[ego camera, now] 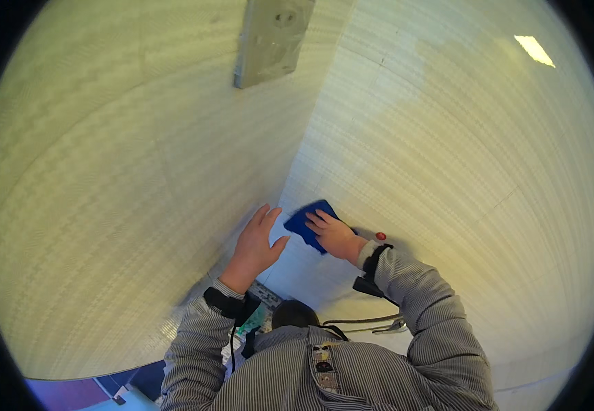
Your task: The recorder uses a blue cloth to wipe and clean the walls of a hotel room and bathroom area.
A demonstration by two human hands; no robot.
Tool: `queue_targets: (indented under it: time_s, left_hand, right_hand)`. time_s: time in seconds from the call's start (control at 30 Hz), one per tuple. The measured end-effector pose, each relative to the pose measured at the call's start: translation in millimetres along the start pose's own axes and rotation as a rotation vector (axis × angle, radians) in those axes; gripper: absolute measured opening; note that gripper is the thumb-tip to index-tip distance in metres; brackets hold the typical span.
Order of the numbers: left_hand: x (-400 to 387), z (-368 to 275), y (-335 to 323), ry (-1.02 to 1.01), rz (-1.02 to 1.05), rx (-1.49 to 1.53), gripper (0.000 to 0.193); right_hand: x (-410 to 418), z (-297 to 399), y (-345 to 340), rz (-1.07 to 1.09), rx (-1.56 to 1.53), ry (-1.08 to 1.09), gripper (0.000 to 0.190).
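My right hand (337, 237) presses a dark blue cloth (299, 224) flat against the tiled wall on the right, close to the corner. The fingers are spread over the cloth and cover part of it. To the left of the cloth, my left hand (256, 242) is empty, its fingers apart and pointing up toward the corner. It is near the left tiled wall (137, 205); whether it touches the tiles I cannot tell. A small red round piece (381, 236) sits on the right tiled wall (446, 169) beside my right wrist.
A covered wall socket (271, 49) is mounted high on the left wall. Below my right forearm, a hose (364, 321) runs by a metal fitting (397, 325). A dark rounded object (294, 314) is below my hands. At bottom left lies a light blue surface (127, 400).
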State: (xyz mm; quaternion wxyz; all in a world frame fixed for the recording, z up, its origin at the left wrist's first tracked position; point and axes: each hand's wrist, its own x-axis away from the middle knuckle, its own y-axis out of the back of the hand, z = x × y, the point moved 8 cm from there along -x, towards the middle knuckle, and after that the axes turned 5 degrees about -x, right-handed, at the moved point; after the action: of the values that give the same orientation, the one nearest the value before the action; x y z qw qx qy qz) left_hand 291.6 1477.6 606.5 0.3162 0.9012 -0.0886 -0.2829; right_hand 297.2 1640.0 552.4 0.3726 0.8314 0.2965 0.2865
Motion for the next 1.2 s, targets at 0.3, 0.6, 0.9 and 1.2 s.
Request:
queue_targets:
  time_s: [0.3, 0.6, 0.9, 1.2]
  left_hand:
    - [-14.3, -71.5, -32.4, -0.209, 0.084, 0.012, 0.053]
    - [-10.4, -239.8, -99.4, -0.475, 0.170, 0.155, 0.055]
    - [0.7, -380.1, -139.8, -0.745, 0.146, 0.169, 0.055]
    - [7.7, -428.7, -148.1, -0.868, 0.106, 0.115, 0.054]
  right_hand:
    - [155.5, -23.8, 53.6, -0.130, -0.143, -0.180, 0.024]
    - [386.9, -34.1, 91.2, -0.446, -0.033, -0.692, 0.026]
    - [625.4, -56.0, 139.8, -0.976, 0.224, -1.403, 0.040]
    - [767.2, -55.1, 76.3, -1.419, 0.262, -1.925, 0.053]
